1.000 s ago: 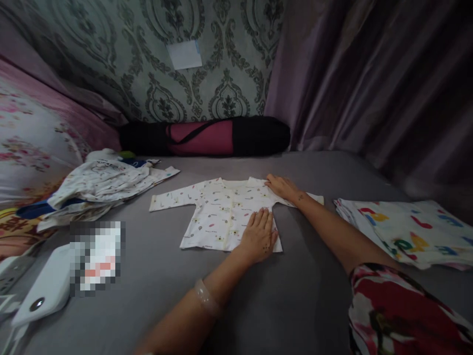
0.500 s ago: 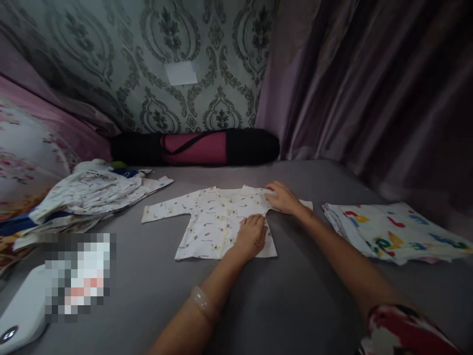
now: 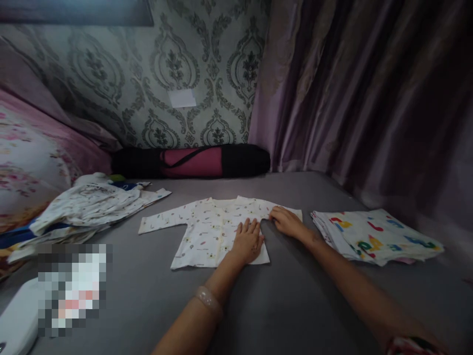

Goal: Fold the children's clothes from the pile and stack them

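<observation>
A small white baby shirt (image 3: 207,231) with tiny printed figures lies spread out on a grey sheet, front side up. Its left-hand sleeve reaches out to the side; the other sleeve is partly covered. My left hand (image 3: 248,240) rests flat on the right half of the shirt's body, fingers stretched out. At the underarm of the right-hand sleeve, my right hand (image 3: 287,222) has its fingers curled together on the fabric edge. A pale bangle circles my left wrist.
Loose clothes (image 3: 99,202) lie heaped at the left. A folded white cloth with coloured prints (image 3: 380,231) lies at the right. Behind, a black and pink rolled bag (image 3: 192,162) rests along the wall. A white device (image 3: 22,310) and a blurred-out item sit at the lower left.
My right hand has slid from the top of the sleeve down to its lower edge near the underarm, its fingers curling in. My left hand stays on the shirt. The view has tilted up slightly.
</observation>
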